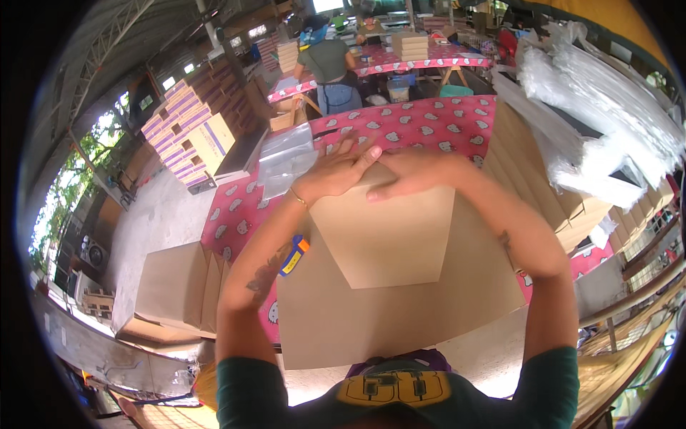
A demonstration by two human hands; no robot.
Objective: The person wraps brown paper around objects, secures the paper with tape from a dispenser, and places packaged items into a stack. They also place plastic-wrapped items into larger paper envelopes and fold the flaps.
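A brown cardboard piece (386, 239), tapering toward me, stands or lies over a larger flat cardboard sheet (400, 325) on the table. My left hand (341, 170) rests at its far left edge, fingers stretched out and thumb pointing right. Beside it, my right hand (413, 171) lies flat over the far edge, slightly blurred, its thumb on the near face. Neither hand grips anything. A blue and yellow tool with an orange end (294, 256), perhaps a cutter, sits near my left forearm. Clear plastic bags (287, 157) lie just left of my left hand.
A pink patterned cloth (429, 118) covers the table. Folded cardboard (179, 286) stands at the left, with stacked cartons (193, 136) behind. At the right are cardboard sheets (532, 168) and plastic-wrapped bundles (593, 100). A person (329, 68) stands at a farther table.
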